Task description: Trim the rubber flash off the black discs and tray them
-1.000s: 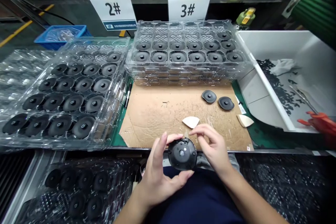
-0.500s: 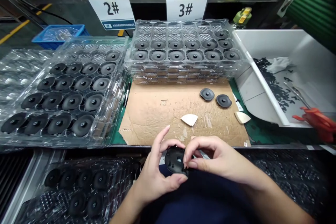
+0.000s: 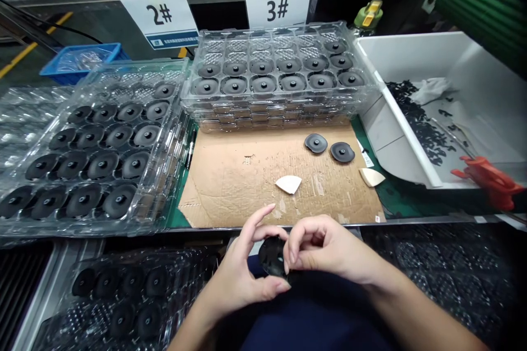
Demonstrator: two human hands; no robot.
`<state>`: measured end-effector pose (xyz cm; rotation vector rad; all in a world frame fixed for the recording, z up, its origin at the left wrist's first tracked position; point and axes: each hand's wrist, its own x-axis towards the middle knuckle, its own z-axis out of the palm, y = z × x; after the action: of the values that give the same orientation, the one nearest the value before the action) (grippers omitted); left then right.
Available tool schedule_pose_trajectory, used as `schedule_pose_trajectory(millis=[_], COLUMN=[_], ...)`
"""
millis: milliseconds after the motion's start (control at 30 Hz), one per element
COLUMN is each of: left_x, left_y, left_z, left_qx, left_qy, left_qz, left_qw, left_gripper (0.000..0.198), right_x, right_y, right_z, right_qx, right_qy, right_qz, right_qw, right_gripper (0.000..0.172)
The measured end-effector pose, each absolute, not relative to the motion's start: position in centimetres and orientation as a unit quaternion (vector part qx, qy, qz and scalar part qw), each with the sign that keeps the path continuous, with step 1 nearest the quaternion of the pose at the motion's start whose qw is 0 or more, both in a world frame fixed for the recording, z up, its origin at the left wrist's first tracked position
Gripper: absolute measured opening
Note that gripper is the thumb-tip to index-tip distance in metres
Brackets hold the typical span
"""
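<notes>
My left hand [image 3: 242,274] grips a round black disc part [image 3: 272,256] by its rim, just below the table's front edge and over my lap. My right hand [image 3: 325,249] is curled over the disc's right side, its fingertips pressed on the face; I cannot make out anything else in those fingers. Two more black discs [image 3: 316,143] [image 3: 342,152] lie loose on the brown cardboard sheet [image 3: 230,175], with a white wedge-shaped piece [image 3: 289,184] nearer to me.
A clear tray of black discs [image 3: 99,142] sits at left under a "2#" sign [image 3: 158,16]. A stack of clear trays [image 3: 275,79] stands behind the cardboard under "3#". A white bin [image 3: 395,137] with black scraps and red-handled cutters [image 3: 486,173] is at right. More trays lie below the table.
My right hand has come from above the disc onto its right side and closed over it. Both hands and the disc have sunk a little toward my lap.
</notes>
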<state>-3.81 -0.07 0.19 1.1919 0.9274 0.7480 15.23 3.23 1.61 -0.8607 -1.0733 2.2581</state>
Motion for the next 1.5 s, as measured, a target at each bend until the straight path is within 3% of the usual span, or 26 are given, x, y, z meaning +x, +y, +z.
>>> schedule_pose_trajectory(millis=[333,400,500,667,833,1000,1133,1267,1400,1500], left_x=[-2.5,-2.4,-2.3,-3.6,-7.4,-12.2,-16.4,-21.0,-26.0,-29.1], left_y=[1.1,1.6,2.2,2.6,2.8,2.9,6.1,14.0,24.0,30.2], left_z=[-0.4,-0.5,-0.9,-1.4,0.2,4.5,8.1,10.2,9.8,7.7], left_qx=[0.522,0.526,0.502,0.407,0.319,0.277,0.378,0.508,0.527,0.517], left_qy=[0.431,0.445,0.478,0.549,0.612,0.671,0.746,0.818,0.837,0.849], left_qz=[0.336,0.297,0.237,0.269,0.32,0.307,0.25,0.148,0.14,0.101], left_qw=[0.655,0.661,0.68,0.678,0.649,0.616,0.488,0.226,0.038,-0.039], left_gripper=[0.08,0.064,0.024,0.038,0.037,0.031,0.03,0.03,0.027,0.029], right_x=[16.9,17.3,17.9,17.9,13.8,10.2,10.3,10.8,10.6,10.5], right_y=[2.8,3.1,4.0,8.8,16.9,21.6,21.9,21.7,21.6,21.6], right_z=[0.1,-0.4,-1.3,-2.6,-4.6,-8.4,-10.1,-10.1,-10.3,-10.4], right_qx=[-0.404,-0.396,-0.422,-0.455,-0.326,-0.309,-0.299,-0.286,-0.285,-0.28], right_qy=[-0.4,-0.4,-0.428,-0.652,-0.779,-0.799,-0.803,-0.799,-0.804,-0.818], right_qz=[0.764,0.767,0.74,0.552,0.515,0.484,0.478,0.493,0.487,0.468], right_qw=[0.305,0.307,0.302,0.251,0.15,0.179,0.191,0.191,0.188,0.183], right_gripper=[0.014,0.015,0.016,0.019,0.023,0.023,0.026,0.027,0.028,0.029])
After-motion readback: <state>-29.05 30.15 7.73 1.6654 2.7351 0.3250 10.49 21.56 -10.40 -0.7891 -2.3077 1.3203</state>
